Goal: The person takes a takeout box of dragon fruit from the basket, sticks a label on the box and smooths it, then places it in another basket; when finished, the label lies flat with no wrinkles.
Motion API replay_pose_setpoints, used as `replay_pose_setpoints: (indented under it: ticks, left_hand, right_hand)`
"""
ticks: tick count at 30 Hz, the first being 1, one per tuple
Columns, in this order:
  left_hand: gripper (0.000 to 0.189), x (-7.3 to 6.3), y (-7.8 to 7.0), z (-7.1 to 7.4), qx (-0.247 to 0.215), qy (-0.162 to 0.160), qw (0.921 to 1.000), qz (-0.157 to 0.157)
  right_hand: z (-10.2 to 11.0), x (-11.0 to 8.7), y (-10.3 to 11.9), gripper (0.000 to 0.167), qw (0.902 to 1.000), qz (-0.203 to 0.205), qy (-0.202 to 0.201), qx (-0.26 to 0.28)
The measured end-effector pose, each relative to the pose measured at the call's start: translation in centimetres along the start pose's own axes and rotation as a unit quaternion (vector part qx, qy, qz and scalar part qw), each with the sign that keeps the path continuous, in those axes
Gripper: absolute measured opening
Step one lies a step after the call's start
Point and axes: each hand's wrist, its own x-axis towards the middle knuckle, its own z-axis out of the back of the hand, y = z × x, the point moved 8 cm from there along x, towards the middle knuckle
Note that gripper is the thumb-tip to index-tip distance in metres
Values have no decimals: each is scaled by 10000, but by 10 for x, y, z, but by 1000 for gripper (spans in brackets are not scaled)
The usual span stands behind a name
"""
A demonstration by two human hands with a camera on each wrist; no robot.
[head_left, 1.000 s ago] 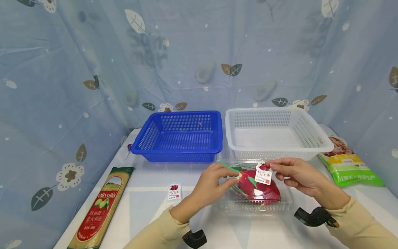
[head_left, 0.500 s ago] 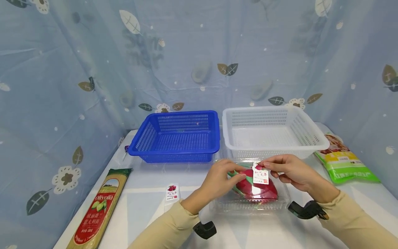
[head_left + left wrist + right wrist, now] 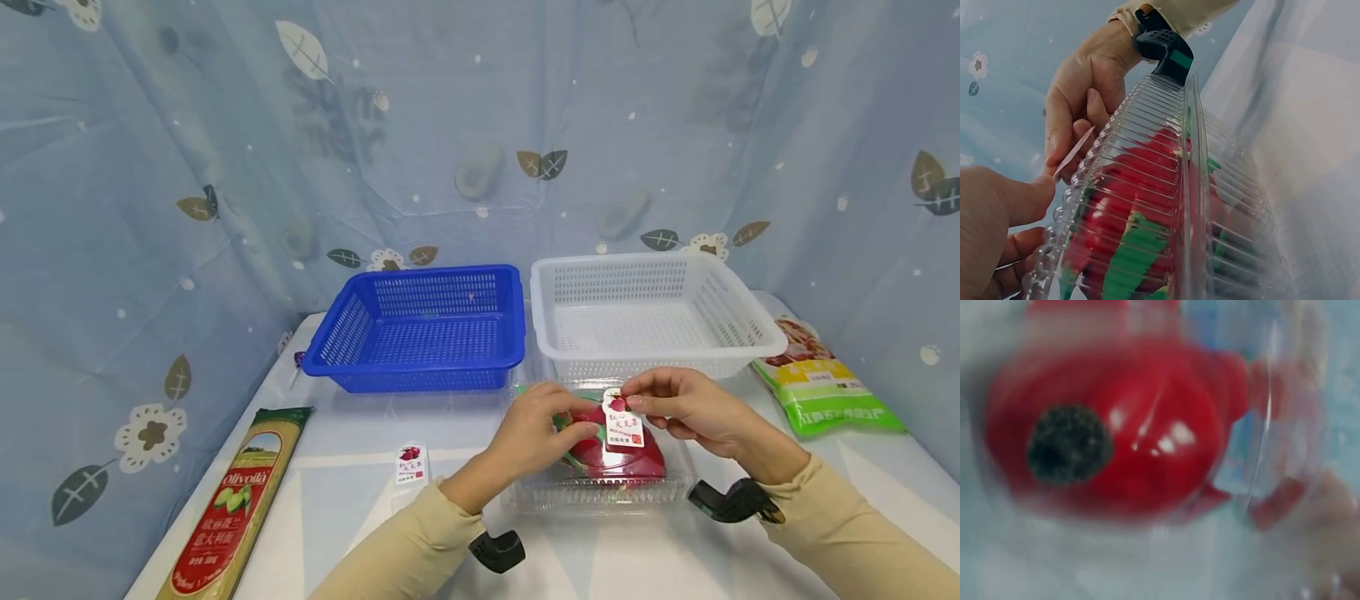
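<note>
In the head view, a clear plastic clamshell box (image 3: 600,496) holds a red dragon fruit (image 3: 626,462) with green scales. The right hand (image 3: 693,408) pinches the top of a white label (image 3: 622,425) between thumb and index finger, over the lid. The left hand (image 3: 536,429) lies over the box's left part, fingers bent loosely, tips by the label's left edge. In the left wrist view, the left thumb (image 3: 1029,197) meets or nearly meets the label's (image 3: 1072,153) lower end. The right wrist view is blurred; it shows the dragon fruit (image 3: 1110,437) through clear plastic.
A blue basket (image 3: 420,375) and a white basket (image 3: 660,362) stand behind the box. A spaghetti packet (image 3: 232,508) lies left, a second label (image 3: 411,467) nearer the middle. At right is a green-and-yellow food bag (image 3: 832,392). A small purple-topped lollipop (image 3: 298,358) lies beside the blue basket.
The left hand has come a little closer to the label. The right hand keeps its pinch on the label, which has shifted slightly over the lid. The head view has drifted slightly.
</note>
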Motion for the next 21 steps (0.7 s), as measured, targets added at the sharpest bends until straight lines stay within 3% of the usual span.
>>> replay_pose_setpoints:
  ticks: [10, 16, 21]
  left_hand:
    - [25, -1, 0, -1, 252, 7, 9996, -157]
    - [23, -1, -1, -3, 359, 94, 9990, -237]
    - [24, -2, -1, -4, 513, 132, 9980, -356]
  right_hand:
    - [1, 2, -1, 22, 9994, -311, -79, -159]
    - [5, 2, 0, 15, 9999, -152, -16, 76]
    - [15, 0, 4, 15, 9997, -71, -247, -33]
